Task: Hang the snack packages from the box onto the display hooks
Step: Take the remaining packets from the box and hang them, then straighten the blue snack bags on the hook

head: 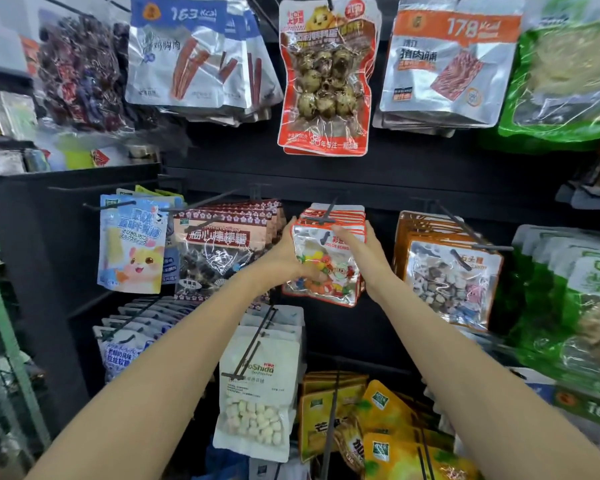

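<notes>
Both arms reach up to the middle row of the black display. The left hand clasps the left edge of the front colour-bean packet, fingers curled round its lower side. The right hand grips the packet's top right corner, thumb across the front. That packet sits at the front of a stack of the same orange-edged bags on a hook; whether its hole is fully over the hook I can't quite tell. Just left hang the lollipop bags, to the right the orange candy bags.
</notes>
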Demonstrator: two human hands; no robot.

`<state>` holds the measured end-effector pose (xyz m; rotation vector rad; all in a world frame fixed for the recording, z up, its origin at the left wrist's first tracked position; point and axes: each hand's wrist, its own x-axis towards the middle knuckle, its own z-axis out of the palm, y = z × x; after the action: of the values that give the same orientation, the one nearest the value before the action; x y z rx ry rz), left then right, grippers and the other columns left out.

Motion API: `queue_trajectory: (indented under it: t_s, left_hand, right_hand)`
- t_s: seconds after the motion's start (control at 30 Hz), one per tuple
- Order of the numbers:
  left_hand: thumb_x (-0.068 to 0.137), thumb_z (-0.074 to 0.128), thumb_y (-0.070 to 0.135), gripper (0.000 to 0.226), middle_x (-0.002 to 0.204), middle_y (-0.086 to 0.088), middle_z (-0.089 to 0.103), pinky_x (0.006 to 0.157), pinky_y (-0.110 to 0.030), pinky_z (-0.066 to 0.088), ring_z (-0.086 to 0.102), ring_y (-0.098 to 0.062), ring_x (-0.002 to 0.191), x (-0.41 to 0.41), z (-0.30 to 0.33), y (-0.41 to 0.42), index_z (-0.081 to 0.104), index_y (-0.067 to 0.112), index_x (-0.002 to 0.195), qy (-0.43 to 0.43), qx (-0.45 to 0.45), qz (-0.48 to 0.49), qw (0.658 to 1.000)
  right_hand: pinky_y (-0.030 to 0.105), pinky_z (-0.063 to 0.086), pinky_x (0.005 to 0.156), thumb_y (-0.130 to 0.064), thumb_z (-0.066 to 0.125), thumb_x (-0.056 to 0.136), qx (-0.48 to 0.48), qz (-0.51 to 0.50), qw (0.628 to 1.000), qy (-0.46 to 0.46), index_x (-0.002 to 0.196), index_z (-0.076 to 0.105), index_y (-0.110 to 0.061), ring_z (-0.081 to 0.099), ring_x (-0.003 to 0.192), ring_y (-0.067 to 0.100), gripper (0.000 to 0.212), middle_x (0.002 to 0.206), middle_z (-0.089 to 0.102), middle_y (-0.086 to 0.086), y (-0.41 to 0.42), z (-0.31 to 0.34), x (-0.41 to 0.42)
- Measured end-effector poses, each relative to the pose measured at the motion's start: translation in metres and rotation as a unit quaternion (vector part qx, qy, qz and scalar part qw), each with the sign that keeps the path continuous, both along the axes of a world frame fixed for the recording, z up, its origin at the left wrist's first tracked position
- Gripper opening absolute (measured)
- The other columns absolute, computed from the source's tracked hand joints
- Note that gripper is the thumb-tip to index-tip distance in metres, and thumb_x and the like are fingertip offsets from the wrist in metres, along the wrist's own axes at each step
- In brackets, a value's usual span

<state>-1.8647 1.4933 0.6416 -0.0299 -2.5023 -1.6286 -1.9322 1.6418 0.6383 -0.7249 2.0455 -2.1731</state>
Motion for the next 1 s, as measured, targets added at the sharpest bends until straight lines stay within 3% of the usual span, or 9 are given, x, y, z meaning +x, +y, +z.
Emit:
queue_trajectory:
  t_s: [0.1,0.17,0.23,0.3,0.4,0.5,0.67,0.8,1.0]
  left_hand:
    - [0.069,0.077,-0.005,0.107,0.126,0.003,0.052,0.092,-0.028,0.050,0.056,-0.008,0.110,-0.003,-0.004,0.005,0.008,0.026,0.145,0.012,0.011,-0.010,1.000]
    - [0.079,0.066,-0.004,0.083,0.121,0.004,0.053,0.083,-0.023,0.050,0.057,-0.007,0.104,-0.002,-0.007,0.004,0.018,0.025,0.139,0.001,0.052,-0.019,0.998]
    - [0.089,0.048,0.001,0.049,0.117,-0.005,0.054,0.081,-0.031,0.050,0.059,-0.019,0.101,0.001,-0.003,0.006,0.031,0.020,0.131,0.003,0.130,-0.006,0.991]
    - [0.097,0.037,0.018,0.043,0.136,-0.016,0.046,0.093,-0.041,0.045,0.050,-0.034,0.120,-0.004,0.004,0.006,0.032,0.016,0.140,0.025,0.161,0.053,0.985]
    - [0.100,0.027,0.042,0.049,0.152,-0.006,0.027,0.114,-0.048,0.023,0.025,-0.030,0.140,-0.020,0.017,0.004,0.024,0.030,0.147,0.066,0.050,0.141,0.987]
    - [0.097,0.035,0.044,0.047,0.145,-0.006,0.041,0.110,-0.049,0.033,0.041,-0.026,0.132,-0.033,0.025,-0.002,0.033,0.031,0.143,0.132,0.061,0.151,0.978]
    - [0.099,0.034,0.045,0.039,0.133,-0.007,0.054,0.104,-0.048,0.039,0.051,-0.029,0.119,-0.047,0.033,-0.001,0.047,0.030,0.133,0.102,-0.060,0.148,0.982]
    - [0.100,0.029,0.043,0.044,0.127,-0.009,0.058,0.101,-0.042,0.038,0.052,-0.031,0.116,-0.049,0.036,0.002,0.055,0.021,0.128,0.053,-0.142,0.149,0.977]
    - [0.101,0.025,0.040,0.043,0.121,-0.011,0.059,0.086,-0.037,0.039,0.055,-0.032,0.109,-0.047,0.041,0.005,0.055,0.018,0.123,0.022,-0.260,0.163,0.951]
  right_hand:
    - [0.030,0.053,0.084,-0.037,0.068,0.084,0.028,-0.027,0.998,0.040,0.127,0.043,-0.031,0.064,0.098,0.010,0.051,0.106,0.062,-0.011,0.003,-0.006,-0.003]
    - [0.033,0.053,0.088,-0.038,0.071,0.081,0.052,-0.030,0.996,0.063,0.123,0.046,-0.032,0.064,0.099,0.011,0.049,0.106,0.063,-0.010,0.007,-0.003,-0.007]
    - [0.036,0.053,0.091,-0.036,0.074,0.078,0.062,-0.017,0.995,0.072,0.123,0.048,-0.029,0.065,0.101,0.013,0.052,0.109,0.065,-0.006,0.010,0.002,-0.011]
    - [0.036,0.052,0.093,-0.031,0.077,0.076,0.065,-0.004,0.995,0.074,0.122,0.048,-0.028,0.064,0.102,0.014,0.055,0.112,0.064,-0.003,0.011,0.007,-0.015]
    - [0.034,0.050,0.093,-0.031,0.079,0.073,0.097,0.013,0.993,0.073,0.120,0.043,-0.033,0.061,0.105,0.014,0.059,0.119,0.059,-0.002,0.012,0.012,-0.024]
    - [0.031,0.049,0.093,-0.034,0.080,0.071,0.112,0.046,0.992,0.035,0.145,0.029,-0.022,0.059,0.110,0.015,0.090,0.128,0.056,0.001,0.014,0.015,-0.028]
    - [0.038,0.049,0.096,-0.042,0.083,0.060,0.101,0.038,0.994,0.013,0.148,0.022,-0.024,0.059,0.113,0.019,0.108,0.131,0.053,0.003,0.012,0.015,-0.031]
    - [0.026,0.052,0.081,-0.036,0.080,0.069,0.117,0.036,0.992,0.021,0.145,0.029,-0.022,0.062,0.104,0.015,0.093,0.122,0.059,0.001,0.013,0.018,-0.028]
    - [0.030,0.048,0.088,-0.032,0.077,0.076,0.134,0.013,0.990,0.031,0.151,0.014,-0.024,0.058,0.107,0.015,0.098,0.120,0.054,-0.003,0.014,0.022,-0.025]
